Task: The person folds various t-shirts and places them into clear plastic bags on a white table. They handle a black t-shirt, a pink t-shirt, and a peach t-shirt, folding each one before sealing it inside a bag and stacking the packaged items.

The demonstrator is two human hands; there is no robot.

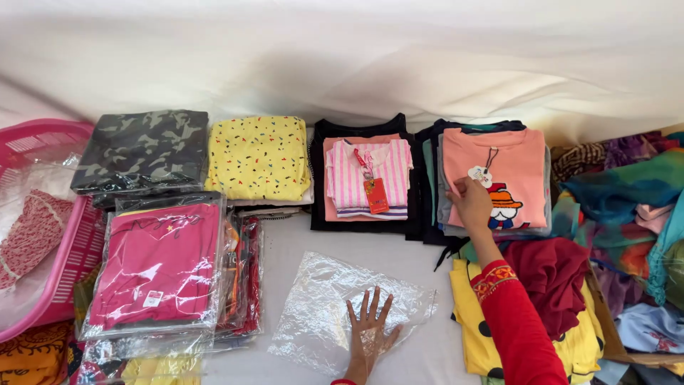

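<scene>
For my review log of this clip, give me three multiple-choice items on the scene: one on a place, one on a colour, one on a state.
1. Where does the left hand rest?
A. on the clear plastic bag
B. in the pink basket
C. on the camouflage garment

2. What colour is the sleeve on the right arm?
A. blue
B. red
C. white

3. How is the left hand held?
A. clenched in a fist
B. pinching a tag
C. flat, fingers spread

Answers: 1 A, the palm lies on the bag; 2 B, the sleeve is red with a patterned cuff; 3 C, all fingers splay open on the plastic.
</scene>
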